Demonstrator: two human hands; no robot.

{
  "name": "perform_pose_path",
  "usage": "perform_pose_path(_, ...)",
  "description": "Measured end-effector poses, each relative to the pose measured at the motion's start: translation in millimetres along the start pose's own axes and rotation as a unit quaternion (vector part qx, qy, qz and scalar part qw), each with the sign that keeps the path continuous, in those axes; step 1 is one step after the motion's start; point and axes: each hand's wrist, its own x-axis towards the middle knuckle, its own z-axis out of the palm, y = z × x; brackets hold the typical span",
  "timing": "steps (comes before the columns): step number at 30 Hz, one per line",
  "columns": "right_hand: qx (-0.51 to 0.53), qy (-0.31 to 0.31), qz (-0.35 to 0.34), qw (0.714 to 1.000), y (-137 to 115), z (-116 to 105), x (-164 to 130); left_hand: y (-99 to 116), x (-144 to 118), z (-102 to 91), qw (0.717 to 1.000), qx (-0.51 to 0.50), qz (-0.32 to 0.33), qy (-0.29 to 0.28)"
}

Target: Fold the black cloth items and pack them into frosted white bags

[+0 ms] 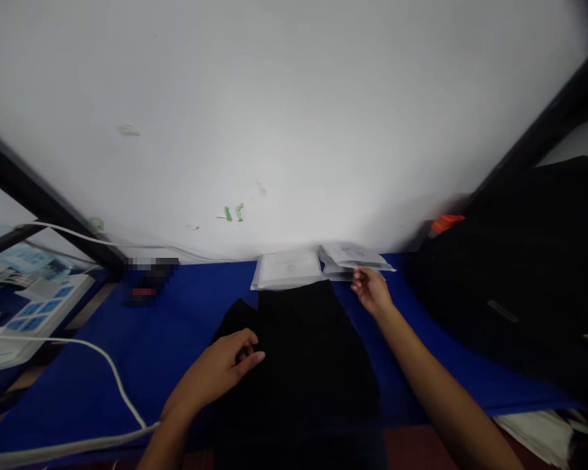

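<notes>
A black garment point(308, 352) lies flat on the blue table cover point(142, 352) in front of me. My left hand point(225, 369) rests on the garment's left edge, fingers curled on the cloth. My right hand point(370, 290) reaches to the far side and touches the front edge of a stack of clear plastic bags point(353, 260) by the white wall. A second flat stack of plastic bags point(287, 269) lies just left of it, above the garment's top edge.
A heap of black garments point(519, 287) fills the right side, with an orange object point(445, 223) behind it. White cables point(108, 372) cross the left of the table. White power strips point(34, 313) sit at far left. A small dark item point(147, 281) lies near the wall.
</notes>
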Motion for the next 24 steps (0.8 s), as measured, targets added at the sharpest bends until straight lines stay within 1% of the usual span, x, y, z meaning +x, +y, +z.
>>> perform_pose_path(2,0.033,-0.020,-0.041,0.998,-6,-2,-14,-7,1,-1.1,0.997,0.020,-0.038,0.059)
perform_pose_path(4,0.039,-0.058,-0.060,0.996,-10,-6,-34,-9,4,-2.0,0.989,0.000,-0.056,0.137)
perform_pose_path(6,0.000,-0.095,-0.041,0.995,-10,-12,-56,-4,10,-0.2,0.977,-0.067,-0.039,0.201)
perform_pose_path(7,-0.033,-0.110,-0.020,0.993,-8,-14,-67,1,14,2.1,0.969,-0.111,-0.018,0.218)
perform_pose_path(8,-0.067,-0.130,0.002,0.989,-5,-15,-78,8,18,5.2,0.962,-0.154,0.007,0.224)
perform_pose_path(9,-0.095,-0.150,0.019,0.984,-1,-16,-88,14,22,9.0,0.957,-0.190,0.032,0.218)
perform_pose_path(10,-0.120,-0.180,0.034,0.976,4,-16,-96,21,26,13.5,0.954,-0.218,0.054,0.200)
perform_pose_path(11,-0.143,-0.227,0.053,0.962,10,-15,-103,27,29,18.4,0.954,-0.236,0.073,0.172)
perform_pose_path(12,-0.164,-0.289,0.075,0.940,14,-13,-108,32,32,23.4,0.956,-0.245,0.083,0.140)
perform_pose_path(13,-0.181,-0.354,0.101,0.912,18,-11,-111,36,33,28.4,0.958,-0.248,0.087,0.113)
perform_pose_path(15,-0.217,-0.472,0.135,0.843,21,-4,-115,40,34,37.6,0.959,-0.253,0.084,0.090)
perform_pose_path(16,-0.241,-0.505,0.128,0.819,21,1,-116,41,34,41.6,0.959,-0.256,0.082,0.091)
perform_pose_path(17,-0.269,-0.509,0.100,0.812,19,6,-117,41,32,45.2,0.958,-0.256,0.082,0.094)
perform_pose_path(18,-0.304,-0.497,0.054,0.811,17,13,-118,42,31,48.4,0.959,-0.254,0.085,0.096)
perform_pose_path(21,-0.408,-0.443,-0.118,0.790,12,34,-122,47,26,55.9,0.963,-0.226,0.116,0.090)
perform_pose_path(22,-0.426,-0.432,-0.160,0.779,11,41,-122,50,24,57.5,0.964,-0.215,0.127,0.094)
perform_pose_path(24,-0.437,-0.431,-0.205,0.762,13,50,-123,55,22,57.5,0.964,-0.193,0.144,0.112)
